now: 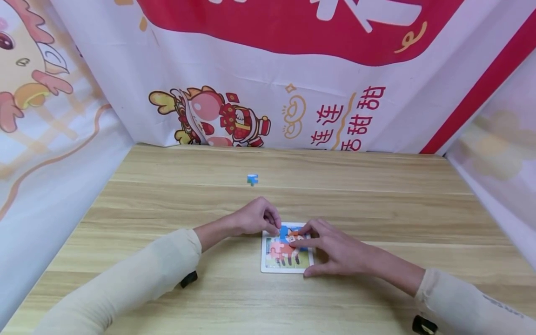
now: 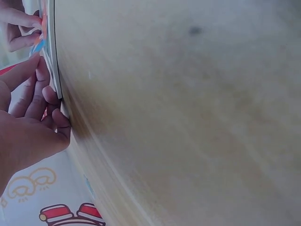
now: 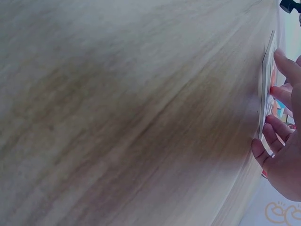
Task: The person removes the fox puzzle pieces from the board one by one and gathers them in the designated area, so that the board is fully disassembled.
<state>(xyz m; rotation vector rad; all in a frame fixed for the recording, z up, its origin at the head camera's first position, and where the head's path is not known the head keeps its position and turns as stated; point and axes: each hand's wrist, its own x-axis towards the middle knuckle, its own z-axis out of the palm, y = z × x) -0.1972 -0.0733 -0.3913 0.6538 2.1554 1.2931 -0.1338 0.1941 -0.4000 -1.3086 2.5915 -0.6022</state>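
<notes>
A small jigsaw puzzle (image 1: 289,260) in a white-edged tray lies on the table, with an orange fox-like animal on its joined pieces. At the tray's upper left, my left hand (image 1: 258,217) pinches a blue puzzle piece (image 2: 39,46) between thumb and index finger. The left wrist view shows this left hand (image 2: 35,113) close along the tray edge, its other fingers curled. My right hand (image 1: 337,249) rests over the tray's right side, fingers spread, fingertips on the picture and thumb at the lower right corner. In the right wrist view the right hand (image 3: 284,155) touches the tray edge (image 3: 264,89).
One loose blue puzzle piece (image 1: 252,179) lies farther back on the wooden table (image 1: 188,186). A printed white and red cloth (image 1: 251,70) hangs behind the table, with more cloth at both sides. Dark devices sit under both sleeves.
</notes>
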